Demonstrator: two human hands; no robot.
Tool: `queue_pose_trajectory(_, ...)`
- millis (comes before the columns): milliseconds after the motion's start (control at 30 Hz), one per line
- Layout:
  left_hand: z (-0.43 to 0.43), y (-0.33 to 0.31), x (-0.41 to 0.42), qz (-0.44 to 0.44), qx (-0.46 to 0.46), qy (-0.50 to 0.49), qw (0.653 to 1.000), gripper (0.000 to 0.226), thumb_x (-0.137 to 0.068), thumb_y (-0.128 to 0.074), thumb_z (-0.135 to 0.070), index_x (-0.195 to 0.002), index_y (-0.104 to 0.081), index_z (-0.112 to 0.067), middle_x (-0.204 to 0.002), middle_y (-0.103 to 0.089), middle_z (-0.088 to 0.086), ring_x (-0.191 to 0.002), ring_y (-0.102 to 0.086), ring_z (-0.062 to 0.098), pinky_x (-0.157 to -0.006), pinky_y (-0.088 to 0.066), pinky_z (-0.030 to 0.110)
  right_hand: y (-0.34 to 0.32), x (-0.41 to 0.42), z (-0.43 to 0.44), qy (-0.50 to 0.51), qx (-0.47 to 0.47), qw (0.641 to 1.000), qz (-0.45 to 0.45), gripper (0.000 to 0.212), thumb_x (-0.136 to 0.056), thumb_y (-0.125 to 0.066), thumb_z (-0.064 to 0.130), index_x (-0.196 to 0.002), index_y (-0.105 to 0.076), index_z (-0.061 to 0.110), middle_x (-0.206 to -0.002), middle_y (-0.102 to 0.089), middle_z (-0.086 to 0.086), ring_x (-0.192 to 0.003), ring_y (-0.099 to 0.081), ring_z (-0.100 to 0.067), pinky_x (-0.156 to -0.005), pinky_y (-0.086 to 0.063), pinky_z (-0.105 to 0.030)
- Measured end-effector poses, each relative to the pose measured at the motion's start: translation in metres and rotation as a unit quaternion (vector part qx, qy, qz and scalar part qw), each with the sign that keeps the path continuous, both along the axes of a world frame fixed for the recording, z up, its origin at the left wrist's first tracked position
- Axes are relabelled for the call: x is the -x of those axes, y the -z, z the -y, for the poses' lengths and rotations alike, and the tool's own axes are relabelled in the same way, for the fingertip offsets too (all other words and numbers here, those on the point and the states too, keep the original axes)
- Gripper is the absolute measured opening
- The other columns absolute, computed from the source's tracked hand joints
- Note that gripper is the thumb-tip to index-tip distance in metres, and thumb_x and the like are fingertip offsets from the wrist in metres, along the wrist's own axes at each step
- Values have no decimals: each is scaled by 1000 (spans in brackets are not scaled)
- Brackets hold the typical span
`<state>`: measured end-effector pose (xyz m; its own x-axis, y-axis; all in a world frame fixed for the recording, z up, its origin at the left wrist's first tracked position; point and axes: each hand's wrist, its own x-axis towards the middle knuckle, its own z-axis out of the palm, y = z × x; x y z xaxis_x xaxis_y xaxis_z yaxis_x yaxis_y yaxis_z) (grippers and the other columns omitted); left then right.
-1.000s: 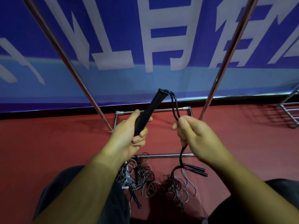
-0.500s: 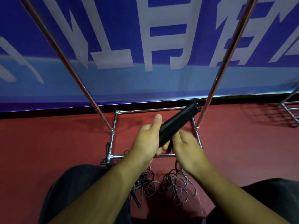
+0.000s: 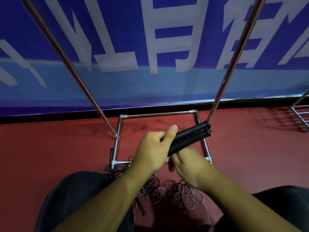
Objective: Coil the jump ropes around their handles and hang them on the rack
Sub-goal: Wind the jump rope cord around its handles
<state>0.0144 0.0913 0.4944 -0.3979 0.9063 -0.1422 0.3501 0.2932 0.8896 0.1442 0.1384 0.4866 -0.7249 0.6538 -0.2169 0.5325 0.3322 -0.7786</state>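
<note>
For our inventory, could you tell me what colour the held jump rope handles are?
The jump rope handles are plain black, seen best in the head view.

One rack pole (image 3: 66,64) slants up beyond-left of the left hand (image 3: 150,153); a second pole (image 3: 234,52) rises just beyond the right hand (image 3: 189,166); open air between them; tangled ropes (image 3: 184,196) crowd the floor beneath.

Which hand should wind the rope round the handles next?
Probably the right. The left hand grips both handles together, so it should hold them steady. The right hand lies at their lower end, well placed to wind.
</note>
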Motion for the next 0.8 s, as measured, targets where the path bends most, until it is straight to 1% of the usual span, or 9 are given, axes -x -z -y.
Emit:
queue_pose_trajectory(133,-1,2,3,18,20,-20,999,71,-98,-45,-64,-66,-70,-6,-41,-53,1,-41,-52,13,-47,-41,21,0,2,-1,10,14,999,36,25,-104,-40,33,-87,-57,27,-74,-69,-5,-72,-67,-28,-78,-56,-49)
queue_pose_trajectory(233,-3,4,7,87,42,-63,993,73,-97,-44,-68,-59,-64,-9,-43,-52,5,-39,-50,16,-51,-40,24,-3,2,-2,9,10,998,55,40,-106,-37,38,-77,-60,22,-67,-67,-4,-71,-66,-30,-78,-55,-45)
queue_pose_trajectory(300,-4,5,8,84,55,-76,992,74,-97,-43,-70,-54,-62,-13,-43,-53,5,-39,-51,17,-52,-40,25,-5,2,-1,-9,11,998,58,44,-108,-34,36,-78,-62,19,-62,-63,-2,-69,-65,-29,-77,-55,-43)
queue_pose_trajectory(400,-7,3,14,56,68,-101,991,75,-98,-43,-68,-48,-59,-14,-42,-54,3,-40,-53,16,-50,-41,24,-6,4,2,-36,13,998,46,42,-110,-33,35,-76,-59,35,-63,-66,-2,-61,-62,-10,-73,-51,-32)
queue_pose_trajectory(467,-9,0,19,27,68,-117,990,77,-98,-43,-69,-48,-58,-12,-40,-53,4,-40,-54,17,-45,-41,25,-4,6,4,-43,25,998,31,38,-110,-36,35,-80,-60,34,-66,-68,-1,-52,-55,-1,-68,-48,-29)
queue_pose_trajectory(533,-10,-1,22,-3,71,-123,990,81,-97,-42,-71,-54,-60,-4,-40,-53,4,-41,-54,17,-45,-42,27,-3,7,4,-48,34,998,18,36,-109,-38,36,-90,-66,22,-67,-70,-2,-48,-54,0,-65,-49,-28)
queue_pose_trajectory(633,-11,-2,25,-61,71,-127,987,84,-96,-41,-71,-61,-62,3,-42,-55,9,-43,-56,22,-48,-44,33,-5,6,4,-65,4,998,1,40,-108,-39,40,-86,-65,20,-64,-67,-3,-52,-57,-7,-64,-49,-29)
queue_pose_trajectory(733,-9,-1,27,-159,48,-99,981,79,-98,-42,-68,-48,-47,-7,-40,-42,9,-42,-44,21,-46,-34,28,-2,3,4,-101,-78,992,5,41,-105,-44,46,-74,-56,21,-59,-57,-2,-57,-53,-18,-58,-42,-35)
queue_pose_trajectory(800,-9,-2,25,-190,52,-62,979,75,-99,-46,-65,-46,-39,-12,-38,-31,-1,-42,-36,17,-45,-31,26,2,1,3,-130,-114,985,12,43,-104,-49,44,-65,-41,27,-55,-46,4,-55,-47,-15,-51,-30,-25)
